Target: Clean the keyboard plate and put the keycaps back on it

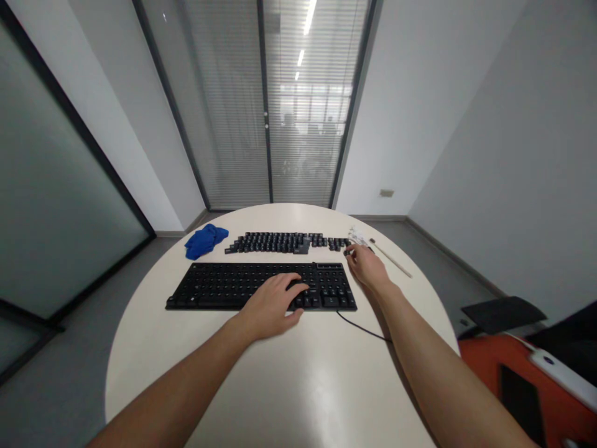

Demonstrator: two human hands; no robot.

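A black keyboard [219,289] lies on the round white table, with many key positions bare on its left and middle and keycaps in place at its right end. Over its right-middle part rests my left hand [275,305], fingers spread and holding nothing. Beyond the keyboard, loose black keycaps [273,241] are laid out in rows. My right hand [366,264] is at the right end of these rows, thumb and fingers pinched at a small dark keycap [346,252], which the fingertips partly cover.
A crumpled blue cloth [205,241] lies at the table's far left. Right of the keycaps are small white pieces [357,235] and a thin wooden-handled brush [392,257]. The keyboard's cable [361,326] runs under my right forearm. An orange chair [494,367] stands at the right, bearing a white power strip [564,376].
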